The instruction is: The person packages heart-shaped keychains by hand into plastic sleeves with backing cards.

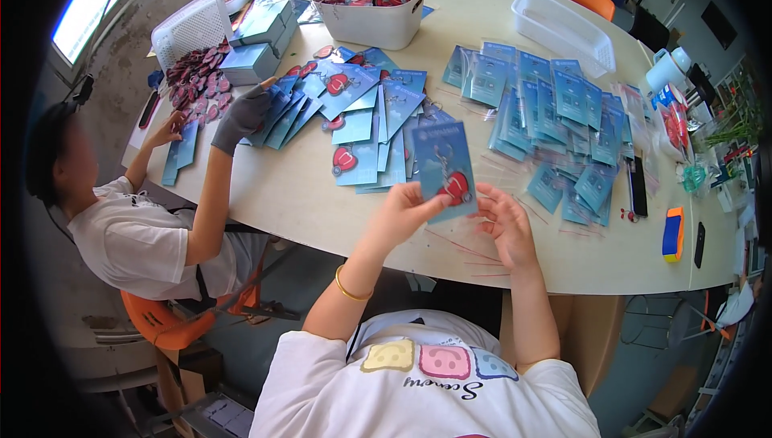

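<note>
My left hand [412, 211] pinches the lower left edge of a blue card [434, 147] with a red heart-shaped keychain [456, 187] on it. The card is raised above the table's near edge. Beside its lower right edge is my right hand [508, 225], fingers apart and loosely bent; whether a fingertip touches the card I cannot tell. Behind the card, a loose heap of similar blue cards with red charms [344, 160] spreads to the left. To the right lies a pile of blue cards in clear bags [555, 108]. Thin red strips [474, 254] lie near my hands.
At left a co-worker's grey-gloved hand [245, 115] and bare hand [167, 129] handle cards beside loose red charms [197, 84]. A white bin of charms [370, 24], card stacks [265, 24] and a clear tray [563, 32] stand farther back. A black phone [638, 187] lies right.
</note>
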